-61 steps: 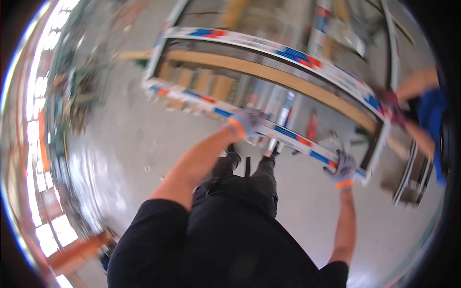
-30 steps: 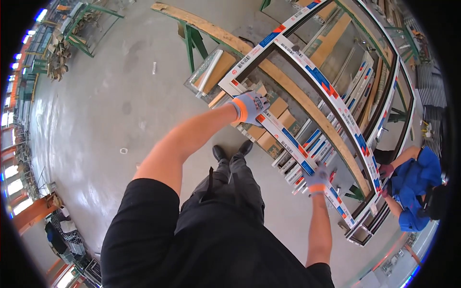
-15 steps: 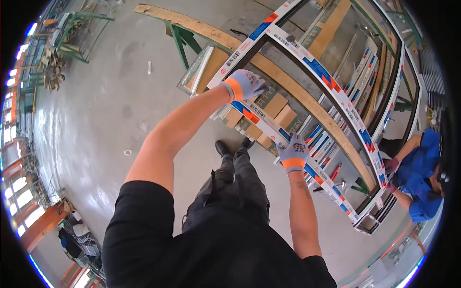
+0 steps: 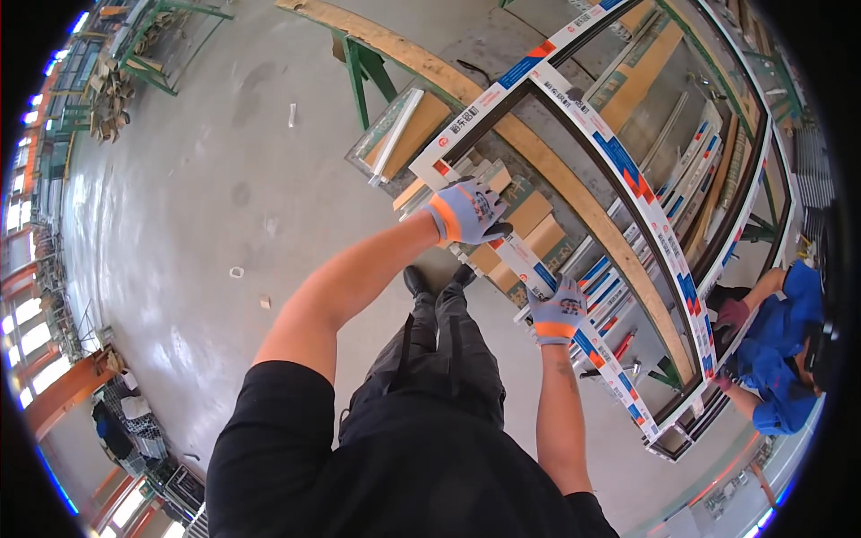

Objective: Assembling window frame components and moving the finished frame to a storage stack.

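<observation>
A large window frame (image 4: 619,160), covered in white, blue and red protective film, lies across wooden-topped trestles in front of me. My left hand (image 4: 471,212), in a grey and orange glove, is closed over the frame's near rail (image 4: 520,260), a little in from its left corner. Farther right on that same rail, my right hand (image 4: 558,309) wears a matching glove, and its fingers wrap the edge; its fingertips are partly hidden. Bare film-covered rail shows between the two hands.
A co-worker in blue (image 4: 780,336) holds the frame's right end with gloved hands. Below the frame lie cardboard-coloured packs (image 4: 529,211) and several film-wrapped profiles (image 4: 610,291). A green trestle leg (image 4: 357,81) stands at the far left of the frame, above grey floor (image 4: 206,197).
My left hand has moved from the rail's left corner along it towards my right hand. My right hand stays on the rail. The whole view has shifted slightly.
</observation>
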`<control>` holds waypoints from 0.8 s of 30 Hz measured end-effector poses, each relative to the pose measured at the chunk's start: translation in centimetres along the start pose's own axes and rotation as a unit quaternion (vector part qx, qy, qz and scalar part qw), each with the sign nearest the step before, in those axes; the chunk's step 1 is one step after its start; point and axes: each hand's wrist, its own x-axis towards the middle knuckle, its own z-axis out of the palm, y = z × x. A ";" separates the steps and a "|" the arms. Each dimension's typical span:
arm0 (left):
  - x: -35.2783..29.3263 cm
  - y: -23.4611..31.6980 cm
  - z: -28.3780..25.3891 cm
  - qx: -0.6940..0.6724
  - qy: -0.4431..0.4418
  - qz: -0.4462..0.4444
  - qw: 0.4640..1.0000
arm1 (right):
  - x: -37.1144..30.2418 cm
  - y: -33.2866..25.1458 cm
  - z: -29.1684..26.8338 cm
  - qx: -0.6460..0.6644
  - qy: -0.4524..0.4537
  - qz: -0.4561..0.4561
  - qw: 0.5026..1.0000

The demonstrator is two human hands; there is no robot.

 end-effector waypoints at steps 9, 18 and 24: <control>-1.6 1.6 -1.5 -0.021 0.011 -0.003 1.000 | 0.0 -1.3 -2.1 0.200 -0.002 0.027 0.979; -4.9 -0.3 -0.3 -0.225 0.132 -0.104 0.960 | 12.9 -20.6 -2.2 0.162 -0.018 -0.087 0.983; -6.1 -4.6 0.5 -0.314 0.081 -0.131 0.937 | 21.7 -27.6 2.6 0.267 -0.311 0.092 0.908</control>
